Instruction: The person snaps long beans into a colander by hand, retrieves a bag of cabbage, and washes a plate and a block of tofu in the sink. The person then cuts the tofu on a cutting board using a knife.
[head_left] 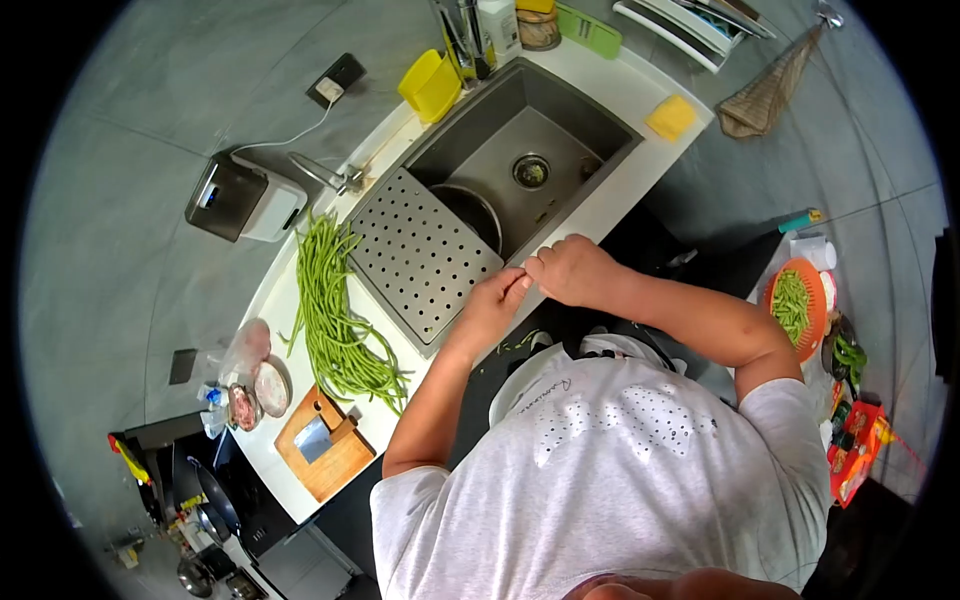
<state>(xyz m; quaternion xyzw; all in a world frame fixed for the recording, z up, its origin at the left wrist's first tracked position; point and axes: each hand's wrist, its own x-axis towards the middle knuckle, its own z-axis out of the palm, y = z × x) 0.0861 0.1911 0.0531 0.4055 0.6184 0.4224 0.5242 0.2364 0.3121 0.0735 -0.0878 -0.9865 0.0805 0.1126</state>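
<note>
Hands meet at the near edge of the white worktop [606,217], beside the corner of the grey perforated metal tray [405,262]. Left hand [492,303] is mostly closed, thumb and fingers pinched; right hand [577,271] is curled, fingertips at the left's. Cannot tell what, if anything, is between them. Long green beans [335,315] lie in a loose heap left of the tray. Cut bean pieces [790,303] sit in an orange plastic basket [817,318], far right. Round pan [468,214] is partly hidden under the tray, in the grey sink [560,130]. Wooden cutting board [333,470] with a blade [312,438] lies near the beans. Open worktop: strip between sink and near edge, around the yellow cloth [671,117].
</note>
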